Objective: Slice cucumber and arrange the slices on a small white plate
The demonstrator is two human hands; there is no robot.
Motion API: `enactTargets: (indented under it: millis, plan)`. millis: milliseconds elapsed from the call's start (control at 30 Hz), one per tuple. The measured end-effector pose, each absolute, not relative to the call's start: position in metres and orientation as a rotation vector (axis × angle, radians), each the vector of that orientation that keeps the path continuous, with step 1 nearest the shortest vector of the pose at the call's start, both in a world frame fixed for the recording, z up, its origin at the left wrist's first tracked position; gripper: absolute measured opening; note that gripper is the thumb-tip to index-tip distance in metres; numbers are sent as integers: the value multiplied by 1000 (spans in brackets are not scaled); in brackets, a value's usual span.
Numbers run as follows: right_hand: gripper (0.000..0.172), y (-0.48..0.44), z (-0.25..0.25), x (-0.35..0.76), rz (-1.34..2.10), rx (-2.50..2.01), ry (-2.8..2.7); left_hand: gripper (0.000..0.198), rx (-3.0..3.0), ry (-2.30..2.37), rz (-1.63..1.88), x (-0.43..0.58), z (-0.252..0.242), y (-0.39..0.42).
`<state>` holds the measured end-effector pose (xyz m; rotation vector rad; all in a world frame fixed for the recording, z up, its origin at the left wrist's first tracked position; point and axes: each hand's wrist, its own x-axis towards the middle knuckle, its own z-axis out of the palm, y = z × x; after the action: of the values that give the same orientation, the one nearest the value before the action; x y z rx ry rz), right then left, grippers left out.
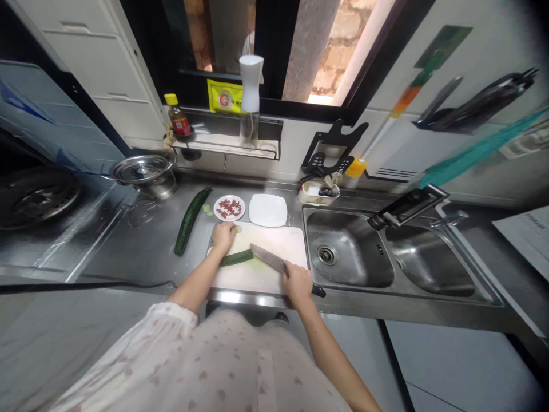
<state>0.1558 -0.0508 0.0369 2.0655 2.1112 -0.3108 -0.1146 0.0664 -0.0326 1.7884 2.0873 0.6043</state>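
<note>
The right grip (pixel 299 281) is closed around the handle of a knife (pixel 268 260). The left grip (pixel 223 236) is at the far left corner of the white board (pixel 281 239), its fingers by a thin green slice (pixel 238 229). I cannot tell if it pinches that slice. The cut cucumber (pixel 238 258) lies on the board between the two grips, with the knife's tip right by its end.

The cucumber looks firm and not very heavy. Its cut end may be wet and slippery, and its round shape could make it roll. A good place to hold it would be the green skin, well back from the blade. The thin slice should be light and easy to snap. The knife looks stiff, and its handle is the safe part.

The table (pixel 128 246) is shiny metal and looks smooth. Left of the left grip lies a whole cucumber (pixel 193 220). Past that grip is a small plate (pixel 217 207) with red bits (pixel 230 207). A metal sink (pixel 360 269) is right of the right grip.
</note>
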Motion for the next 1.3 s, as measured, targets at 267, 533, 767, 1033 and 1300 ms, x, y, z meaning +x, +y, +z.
enactTargets:
  millis: [267, 533, 767, 1033, 1300]
  plan:
    - [31, -50, 35, 154, -322, 2076, 2118, 22, 1970, 2020, 526, -119, -40, 64]
    - [29, -50, 36, 152, -325, 2096, 2119, 23, 2023, 2022, 575, -122, -51, 66]
    - [30, -45, 38, 150, -368, 2089, 2108, 22, 2050, 2023, 636, -131, -66, 66]
    - [30, -41, 39, 149, -355, 2088, 2124, 23, 2044, 2038, 632, -130, -66, 67]
    - [27, -41, 35, 147, -346, 2117, 2141, 25, 2034, 2041, 611, -128, -64, 67]
